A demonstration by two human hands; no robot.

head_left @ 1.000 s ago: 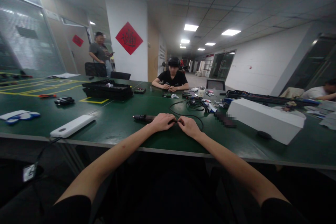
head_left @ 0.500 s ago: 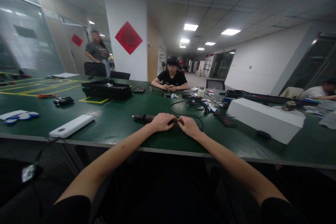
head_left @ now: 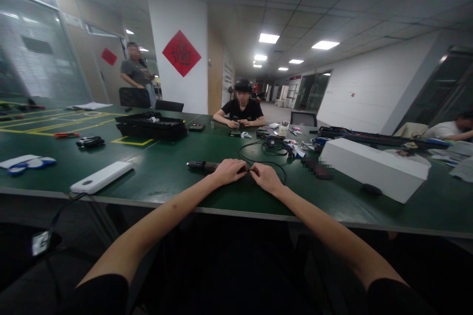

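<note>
My left hand (head_left: 227,171) lies closed over the rear end of a black rod-shaped tool (head_left: 201,166) that rests on the green table (head_left: 166,172). My right hand (head_left: 266,177) is just to its right, fingers pinched on the tool's black cable (head_left: 258,146) where it leaves the tool. The cable loops away across the table toward a tangle of wires. Both hands rest on the tabletop near its front edge.
A white flat device (head_left: 101,177) lies at the left front, a long white box (head_left: 373,168) at the right. A black tray (head_left: 151,127) stands further back. A person (head_left: 241,108) sits opposite; another stands at the back left (head_left: 136,74); a third sits far right (head_left: 453,130).
</note>
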